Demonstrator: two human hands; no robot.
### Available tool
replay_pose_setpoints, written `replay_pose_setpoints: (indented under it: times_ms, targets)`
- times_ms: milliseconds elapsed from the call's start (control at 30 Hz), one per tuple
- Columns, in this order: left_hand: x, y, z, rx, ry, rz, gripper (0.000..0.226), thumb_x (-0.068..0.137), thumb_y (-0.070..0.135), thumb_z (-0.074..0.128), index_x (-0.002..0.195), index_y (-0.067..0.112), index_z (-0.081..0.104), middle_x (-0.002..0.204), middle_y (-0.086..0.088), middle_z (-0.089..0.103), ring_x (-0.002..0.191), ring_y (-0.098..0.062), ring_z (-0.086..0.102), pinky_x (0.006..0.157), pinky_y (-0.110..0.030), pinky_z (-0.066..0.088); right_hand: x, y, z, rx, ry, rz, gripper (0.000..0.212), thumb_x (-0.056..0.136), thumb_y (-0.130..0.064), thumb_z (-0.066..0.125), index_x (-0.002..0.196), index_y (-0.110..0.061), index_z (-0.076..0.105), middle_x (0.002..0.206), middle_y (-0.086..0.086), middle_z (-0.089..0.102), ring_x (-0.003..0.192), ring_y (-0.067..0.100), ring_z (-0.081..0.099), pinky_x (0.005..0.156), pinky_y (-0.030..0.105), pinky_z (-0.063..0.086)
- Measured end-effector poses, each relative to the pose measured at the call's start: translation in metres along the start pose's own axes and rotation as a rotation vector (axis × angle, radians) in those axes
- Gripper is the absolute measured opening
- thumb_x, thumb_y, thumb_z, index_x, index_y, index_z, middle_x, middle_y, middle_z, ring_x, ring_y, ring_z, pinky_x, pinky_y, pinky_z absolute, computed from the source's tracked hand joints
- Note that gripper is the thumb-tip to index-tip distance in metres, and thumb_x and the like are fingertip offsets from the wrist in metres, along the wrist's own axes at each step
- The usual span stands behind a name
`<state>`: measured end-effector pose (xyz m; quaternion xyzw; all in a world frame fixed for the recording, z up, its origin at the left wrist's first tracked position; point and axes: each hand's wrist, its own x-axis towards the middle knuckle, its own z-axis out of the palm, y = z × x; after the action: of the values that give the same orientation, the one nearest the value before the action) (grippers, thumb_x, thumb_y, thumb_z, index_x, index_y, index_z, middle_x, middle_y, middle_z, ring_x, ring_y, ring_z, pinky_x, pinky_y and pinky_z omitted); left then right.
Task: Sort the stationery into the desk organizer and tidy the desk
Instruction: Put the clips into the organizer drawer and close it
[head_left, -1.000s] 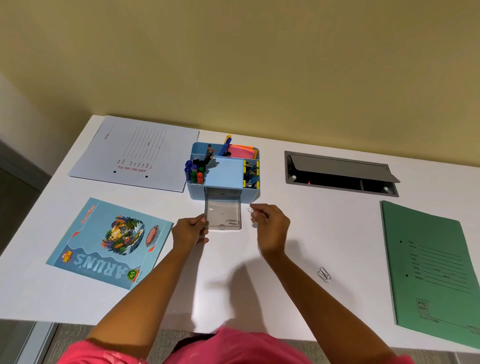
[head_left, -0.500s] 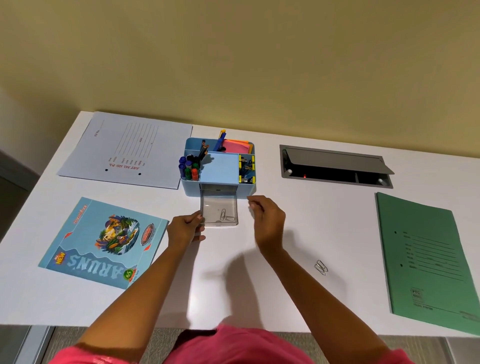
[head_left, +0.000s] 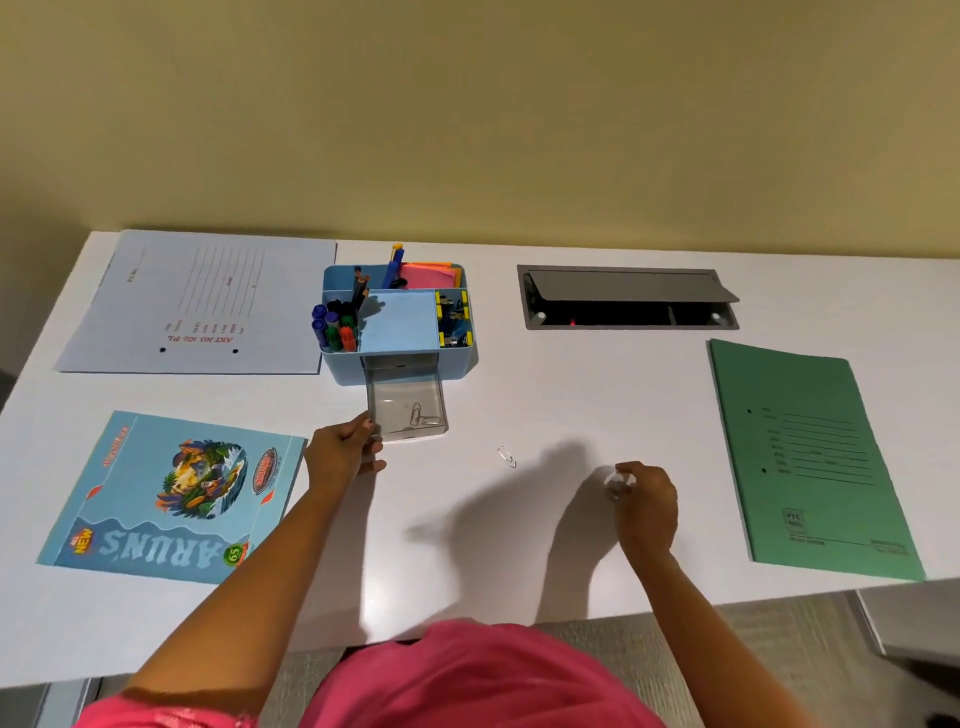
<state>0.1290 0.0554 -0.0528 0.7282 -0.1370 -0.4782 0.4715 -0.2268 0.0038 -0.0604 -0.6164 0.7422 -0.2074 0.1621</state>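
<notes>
A blue desk organizer stands at the back middle of the white desk; it holds markers, pencils, sticky notes and binder clips. Its clear drawer is pulled out toward me with paper clips lying inside. My left hand grips the drawer's front left corner. My right hand is on the desk far to the right of the drawer, its fingertips pinching small silver paper clips. One loose paper clip lies on the desk between my hands.
A pale file folder lies at the back left and a blue notebook at the front left. A green folder lies at the right. A grey cable hatch is open at the back right.
My right hand left the drawer, where clips now lie, and moved right to the clips on the desk. My left hand stayed on the drawer. The view shifted.
</notes>
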Motion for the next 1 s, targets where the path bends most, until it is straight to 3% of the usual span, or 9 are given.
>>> replay_pose_setpoints:
  times_ms: [133, 300, 433, 633, 900, 1000]
  targets:
    - [0.001, 0.002, 0.001, -0.019, 0.010, -0.030, 0.028, 0.094, 0.018, 0.056, 0.107, -0.004, 0.065, 0.086, -0.020, 0.064, 0.068, -0.027, 0.063, 0.055, -0.030, 0.059, -0.004, 0.009, 0.001, -0.080, -0.086, 0.012, 0.013, 0.078, 0.005, 0.065, 0.086, -0.005, 0.068, 0.085, 0.009, 0.060, 0.075, 0.023, 0.053, 0.060, 0.029, 0.039]
    - [0.002, 0.002, 0.000, 0.024, 0.018, -0.029, 0.029, 0.093, 0.020, 0.056, 0.109, -0.003, 0.065, 0.089, -0.019, 0.066, 0.069, -0.026, 0.064, 0.059, -0.032, 0.058, -0.004, 0.006, 0.009, -0.114, -0.099, 0.089, 0.005, 0.083, 0.000, 0.062, 0.079, -0.002, 0.064, 0.080, 0.013, 0.061, 0.072, 0.028, 0.057, 0.059, 0.033, 0.047]
    - [0.001, 0.004, 0.002, 0.037, 0.025, -0.027, 0.029, 0.094, 0.020, 0.056, 0.110, -0.002, 0.065, 0.091, -0.020, 0.066, 0.071, -0.027, 0.064, 0.055, -0.030, 0.058, 0.003, 0.004, 0.014, -0.148, -0.177, 0.172, 0.012, 0.087, -0.004, 0.057, 0.082, 0.005, 0.063, 0.082, 0.019, 0.062, 0.079, 0.035, 0.060, 0.061, 0.033, 0.044]
    - [0.004, 0.000, 0.000, 0.028, 0.030, -0.043, 0.028, 0.093, 0.019, 0.057, 0.110, -0.002, 0.066, 0.089, -0.020, 0.066, 0.071, -0.028, 0.065, 0.059, -0.035, 0.059, 0.005, -0.006, 0.016, -0.279, -0.232, 0.130, 0.016, 0.093, -0.007, 0.046, 0.088, 0.004, 0.057, 0.085, 0.019, 0.061, 0.078, 0.036, 0.062, 0.060, 0.030, 0.040]
    - [0.005, 0.000, 0.001, 0.013, 0.031, -0.043, 0.025, 0.093, 0.018, 0.057, 0.107, 0.000, 0.067, 0.090, -0.020, 0.066, 0.075, -0.031, 0.065, 0.060, -0.037, 0.059, 0.010, -0.037, 0.019, -0.068, -0.234, 0.125, 0.013, 0.084, -0.001, 0.050, 0.080, 0.001, 0.062, 0.079, 0.014, 0.064, 0.069, 0.028, 0.057, 0.060, 0.031, 0.044]
    - [0.005, 0.000, 0.001, 0.004, 0.037, -0.041, 0.025, 0.093, 0.019, 0.058, 0.106, -0.001, 0.067, 0.090, -0.021, 0.066, 0.078, -0.033, 0.065, 0.059, -0.035, 0.059, 0.005, -0.073, 0.021, 0.177, -0.177, -0.022, 0.016, 0.078, 0.001, 0.060, 0.068, -0.011, 0.059, 0.064, 0.004, 0.063, 0.062, 0.023, 0.059, 0.056, 0.032, 0.045]
